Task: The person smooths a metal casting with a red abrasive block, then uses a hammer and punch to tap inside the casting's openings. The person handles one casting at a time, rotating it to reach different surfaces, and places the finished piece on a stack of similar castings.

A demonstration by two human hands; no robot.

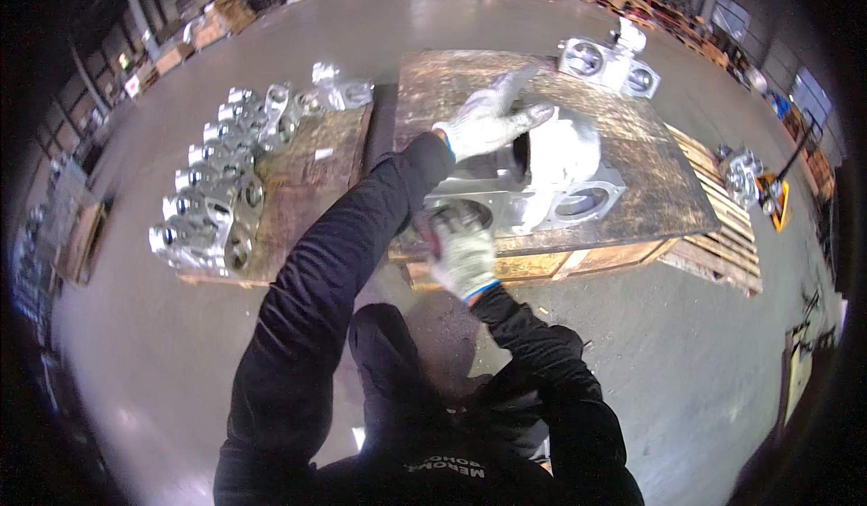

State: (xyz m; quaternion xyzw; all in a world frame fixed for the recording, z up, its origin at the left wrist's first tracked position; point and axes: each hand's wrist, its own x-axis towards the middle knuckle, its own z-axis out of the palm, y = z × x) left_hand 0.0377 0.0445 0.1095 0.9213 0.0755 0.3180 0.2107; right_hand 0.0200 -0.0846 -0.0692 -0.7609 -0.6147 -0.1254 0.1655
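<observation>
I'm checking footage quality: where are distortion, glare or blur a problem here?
Head view: fisheye bends the pallet edges and darkens the corners; glare whitens the metal casting under the left hand; the right hand looks motion-blurred.

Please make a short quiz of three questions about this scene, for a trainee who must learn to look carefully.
1. True or false: both hands wear pale work gloves.
2. Where does the left hand rest?
A. on top of the metal casting
B. on the floor
C. on the yellow pallet truck
3. Fill in: the row of finished castings stands on a board to the person's ____.

Key
1. True. The right hand is gloved too, at the casting's near face.
2. A. The casting sits on a worn board laid over wooden pallets.
3. Left.
</observation>
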